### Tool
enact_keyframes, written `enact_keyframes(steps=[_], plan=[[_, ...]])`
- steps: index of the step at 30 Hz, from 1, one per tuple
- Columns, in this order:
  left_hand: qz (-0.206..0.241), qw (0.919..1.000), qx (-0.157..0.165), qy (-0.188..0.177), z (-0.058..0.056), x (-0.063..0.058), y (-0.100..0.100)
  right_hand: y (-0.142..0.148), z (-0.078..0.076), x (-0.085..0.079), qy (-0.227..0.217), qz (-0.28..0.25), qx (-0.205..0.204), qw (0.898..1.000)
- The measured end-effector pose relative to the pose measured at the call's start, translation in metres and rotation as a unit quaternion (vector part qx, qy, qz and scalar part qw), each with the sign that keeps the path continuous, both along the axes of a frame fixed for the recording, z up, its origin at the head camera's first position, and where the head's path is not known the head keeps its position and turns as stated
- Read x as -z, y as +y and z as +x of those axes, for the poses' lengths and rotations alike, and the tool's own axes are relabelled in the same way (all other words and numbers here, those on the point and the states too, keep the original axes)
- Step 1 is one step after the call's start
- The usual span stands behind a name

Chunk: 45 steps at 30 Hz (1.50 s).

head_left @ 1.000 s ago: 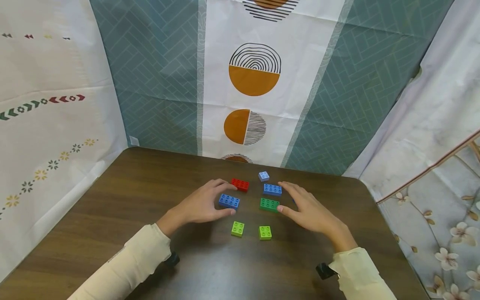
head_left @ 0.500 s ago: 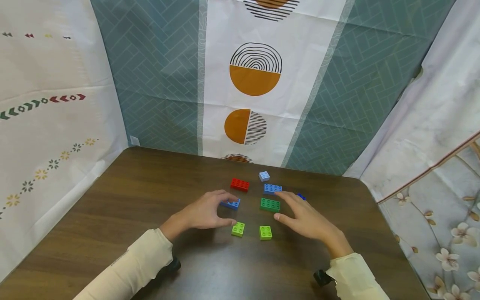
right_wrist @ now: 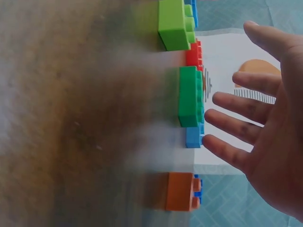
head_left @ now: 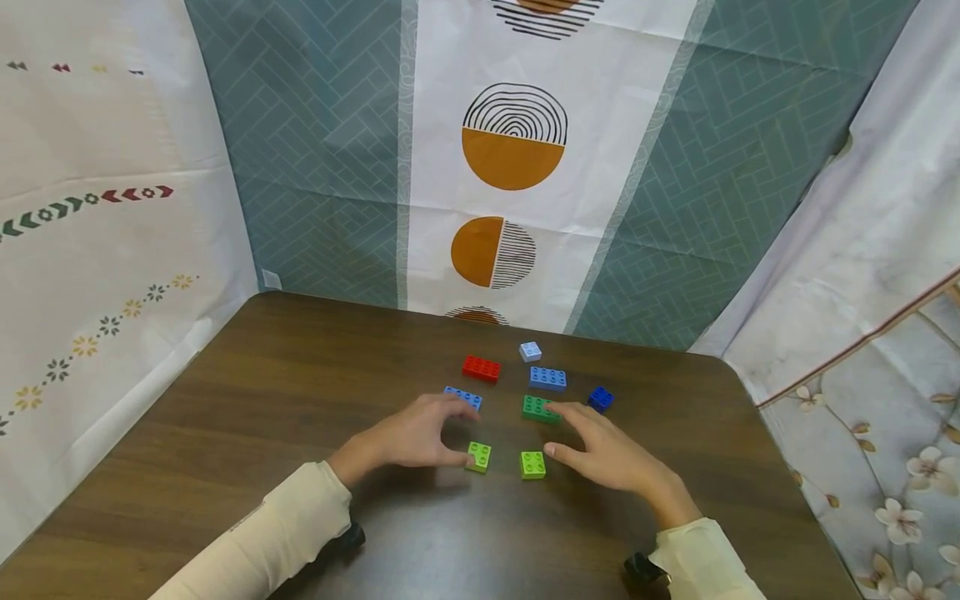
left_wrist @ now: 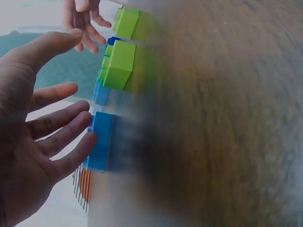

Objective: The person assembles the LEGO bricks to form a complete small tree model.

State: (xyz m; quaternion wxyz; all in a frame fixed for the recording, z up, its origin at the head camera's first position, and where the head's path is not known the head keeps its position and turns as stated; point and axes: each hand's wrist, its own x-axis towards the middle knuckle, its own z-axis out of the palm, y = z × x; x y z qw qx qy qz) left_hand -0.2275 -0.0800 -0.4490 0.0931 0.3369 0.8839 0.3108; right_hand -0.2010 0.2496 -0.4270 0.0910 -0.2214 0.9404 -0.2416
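Note:
My left hand [head_left: 420, 433] hovers with relaxed, spread fingers and nothing in its grasp. Its thumb tip overlaps the left lime green brick [head_left: 480, 456] in the head view, and its fingers partly cover a blue brick [head_left: 462, 397]. Over on the right, my right hand [head_left: 615, 457] is likewise relaxed, holding nothing. Its index finger overlaps the green brick [head_left: 537, 407], while the thumb lies just right of the second lime green brick [head_left: 532, 465]. An orange brick [right_wrist: 180, 191] shows below the fingers in the right wrist view; the head view does not show it.
Farther back on the brown table [head_left: 315, 358] lie a red brick [head_left: 481, 368], a small pale blue brick [head_left: 530, 352] and another blue brick [head_left: 547, 378]. A dark blue brick [head_left: 601, 399] sits beyond my right hand. Patterned cloth [head_left: 322, 167] hangs behind the table.
Both hands have drawn back toward the near side, still without any brick. The dark blue brick has come into view beyond the right hand. The bricks stay in place.

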Motion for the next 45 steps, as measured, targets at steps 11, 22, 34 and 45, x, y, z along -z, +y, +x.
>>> enact_keyframes(steps=[11,22,34,45], plan=[[-0.012,0.9994,0.027,0.019,-0.004,0.01,0.003,-0.004,0.004,0.012,-0.017,0.0,-0.019,1.0],[-0.013,0.9995,0.029,-0.002,-0.002,0.015,0.003,-0.007,0.007,0.019,-0.025,0.001,-0.044,0.999],[-0.009,0.9998,0.019,-0.001,-0.002,0.018,0.005,-0.008,0.008,0.025,0.023,0.016,-0.062,0.998],[0.008,0.9999,0.011,-0.003,-0.003,0.024,0.005,-0.007,0.006,0.028,0.015,-0.019,-0.053,0.998]])
